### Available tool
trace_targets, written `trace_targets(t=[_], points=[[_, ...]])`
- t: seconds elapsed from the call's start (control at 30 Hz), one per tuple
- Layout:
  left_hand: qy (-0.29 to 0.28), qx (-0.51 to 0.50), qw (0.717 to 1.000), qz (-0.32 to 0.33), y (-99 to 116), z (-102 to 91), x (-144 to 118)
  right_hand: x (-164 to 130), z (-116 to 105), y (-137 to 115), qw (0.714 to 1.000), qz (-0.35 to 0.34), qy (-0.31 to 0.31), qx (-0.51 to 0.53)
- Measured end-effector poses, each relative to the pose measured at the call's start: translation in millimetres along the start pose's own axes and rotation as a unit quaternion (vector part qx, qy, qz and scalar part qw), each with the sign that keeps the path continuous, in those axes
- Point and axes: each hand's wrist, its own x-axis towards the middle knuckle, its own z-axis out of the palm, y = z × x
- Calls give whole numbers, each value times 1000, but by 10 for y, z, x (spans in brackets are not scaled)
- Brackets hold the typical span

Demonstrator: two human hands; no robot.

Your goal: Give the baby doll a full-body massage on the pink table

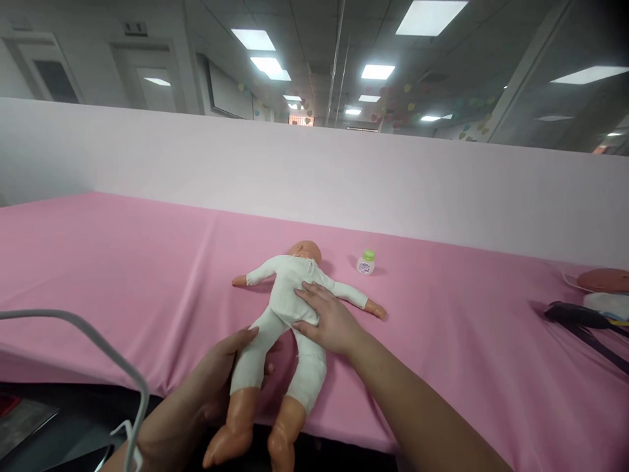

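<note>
A baby doll (293,288) with a white cloth body lies on its back on the pink sheet, head away from me, arms spread. Its bare lower legs extend past the sheet's near edge. My left hand (230,360) is wrapped round the thigh at the left; the thumb is on top and fingertips show between the legs. Across the doll's belly and hip lies my right hand (327,318), its fingers stretched out and its thumb apart. A small clear bottle (365,264) with a green cap stands beyond the doll's right-hand arm.
The pink sheet (457,314) covers a long table against a white partition (295,164). Black straps (580,318) and part of another doll (604,280) lie at the far right. A grey curved tube (98,341) crosses the lower left.
</note>
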Motion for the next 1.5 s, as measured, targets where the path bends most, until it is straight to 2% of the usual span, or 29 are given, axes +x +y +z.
trace_targets(t=[0.17,0.33,0.47,0.53,0.63,0.7,0.77,0.8,0.87,1.0,1.2,1.37,1.5], points=[[-4,109,987,116,-109,-33,-68,-11,43,-5,1000,3,-16,-16],[-27,221,960,171,-211,-50,-73,-34,15,20,999,-4,-31,-21],[-46,296,930,214,-200,-133,-34,-60,-82,85,997,-17,-63,-46],[-15,362,894,265,-144,-175,6,-68,-104,112,996,-27,-71,-54],[22,491,785,377,-31,-180,84,-66,-83,96,993,-40,-83,-75],[-17,559,717,416,36,-140,147,-60,-51,48,990,-42,-96,-91],[-73,595,676,428,78,-92,218,-54,-27,-6,989,-37,-106,-99],[-94,604,665,428,89,-74,256,-53,-25,-28,989,-33,-108,-98],[-105,611,662,421,95,-65,329,-58,-50,-61,990,-30,-108,-86],[-67,616,676,398,97,-143,399,-144,-222,-125,993,-29,-105,-52],[-37,640,669,376,124,-242,299,-420,-482,-297,994,-33,-95,-38],[-81,632,647,418,120,-139,233,-463,-448,-371,990,-17,-128,-56],[-118,637,647,403,101,-19,268,-430,-396,-393,989,-15,-134,-58]])
